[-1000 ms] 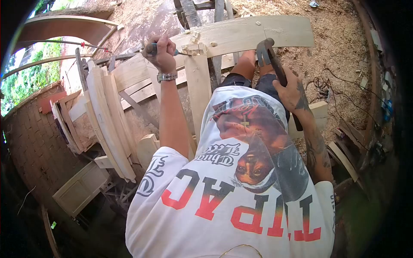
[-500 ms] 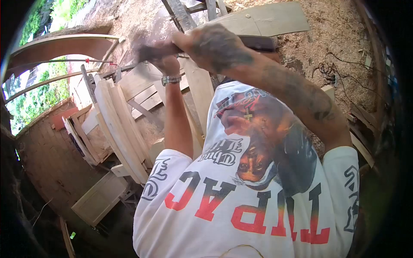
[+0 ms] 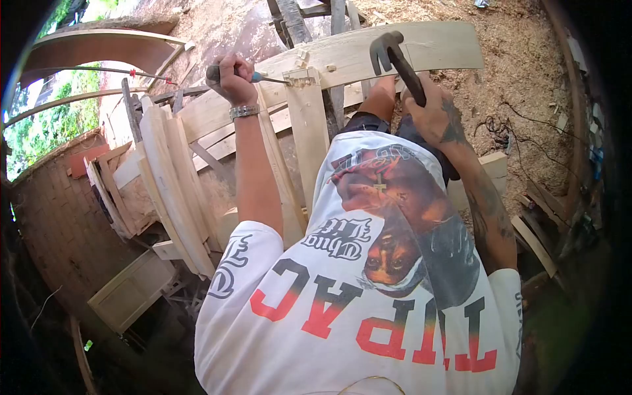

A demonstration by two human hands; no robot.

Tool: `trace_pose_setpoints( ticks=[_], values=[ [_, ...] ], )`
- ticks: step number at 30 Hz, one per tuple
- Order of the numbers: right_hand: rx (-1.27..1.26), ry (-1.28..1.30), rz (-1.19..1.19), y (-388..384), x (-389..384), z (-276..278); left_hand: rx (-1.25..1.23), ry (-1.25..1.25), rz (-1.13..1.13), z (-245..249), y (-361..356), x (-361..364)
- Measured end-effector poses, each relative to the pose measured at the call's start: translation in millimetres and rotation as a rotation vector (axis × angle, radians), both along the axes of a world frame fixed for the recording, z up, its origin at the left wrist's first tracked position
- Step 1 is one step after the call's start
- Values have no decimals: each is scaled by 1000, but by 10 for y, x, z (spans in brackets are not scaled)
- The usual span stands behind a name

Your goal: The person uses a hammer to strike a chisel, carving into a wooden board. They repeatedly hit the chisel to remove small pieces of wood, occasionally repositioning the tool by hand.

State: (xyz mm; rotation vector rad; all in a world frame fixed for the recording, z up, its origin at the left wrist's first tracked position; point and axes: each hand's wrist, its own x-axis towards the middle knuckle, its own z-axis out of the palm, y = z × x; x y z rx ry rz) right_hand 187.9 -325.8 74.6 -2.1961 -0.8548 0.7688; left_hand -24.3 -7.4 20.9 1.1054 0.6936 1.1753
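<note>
My left hand [image 3: 236,80], with a wristwatch, is closed around the dark handle of a chisel [image 3: 264,78]. The chisel's blade reaches right, its tip at a rough notch [image 3: 302,79] cut where an upright pale board [image 3: 307,128] meets a long curved board [image 3: 434,47]. In my right hand [image 3: 431,108] is a claw hammer [image 3: 409,78], gripped by its handle. The hammer's metal head is raised above the curved board, to the right of the chisel and apart from it. Small wood chips lie around the notch.
Long planks [image 3: 174,178] are stacked on the left, beside a brick wall [image 3: 56,217]. A panelled wooden piece [image 3: 131,289] stands lower left. Shavings [image 3: 520,72] cover the ground on the right, where a dark tangled cable [image 3: 500,128] lies. A curved wooden frame [image 3: 105,49] stands upper left.
My right hand has swung the hammer from over my left hand back to the right. My left hand has shifted slightly left, and the chisel and notch now show plainly.
</note>
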Motion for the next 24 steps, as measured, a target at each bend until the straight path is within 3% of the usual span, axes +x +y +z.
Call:
trace_pose_setpoints(
  ticks=[6,12,15,20,24],
  values=[
    [-33,-29,66,206,-70,263,31,55,-64,53,-103,71],
    [388,-82,231,789,-159,501,124,104,-60,85,-226,123],
    [568,-241,286,1073,-218,719,135,83,-56,152,-256,184],
    [597,-99,383,1295,-206,1365,165,107,-59,198,-263,172],
    [666,-128,437,1307,-220,1345,184,165,-47,212,-269,154]
  ],
)
